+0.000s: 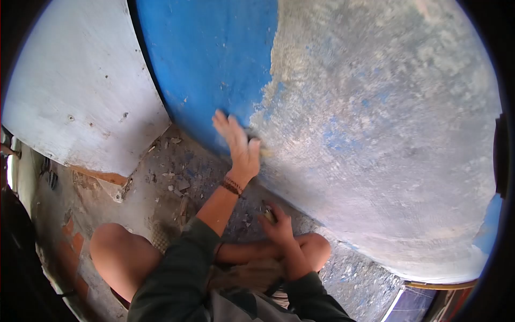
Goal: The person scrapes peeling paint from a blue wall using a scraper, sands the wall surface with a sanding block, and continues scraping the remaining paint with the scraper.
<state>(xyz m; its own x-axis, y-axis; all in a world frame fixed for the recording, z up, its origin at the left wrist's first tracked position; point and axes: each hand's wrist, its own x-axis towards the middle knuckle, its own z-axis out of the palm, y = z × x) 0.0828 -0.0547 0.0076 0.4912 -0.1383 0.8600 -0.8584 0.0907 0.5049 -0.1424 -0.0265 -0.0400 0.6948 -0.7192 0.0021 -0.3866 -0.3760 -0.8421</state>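
Observation:
My left hand (244, 150), a beaded bracelet (232, 186) at its wrist, reaches to the lower part of the wall where blue paint (214, 64) meets the bare, scraped surface (375, 134). Its fingers are stretched out and slightly blurred, with the palm towards the wall. Beside the thumb is a small yellowish patch or object, too smeared to name. Low by my right knee (315, 251), my right hand (279, 224) is closed around a small object (269, 216) with dark and pale yellowish parts; its kind is not clear.
Paint flakes and plaster chips (179, 185) litter the floor along the wall's foot. On the left stands a white panel (91, 80) with an orange-brown lower edge. My crossed legs (126, 260) are close to the wall. A dark framed item (410, 303) lies at lower right.

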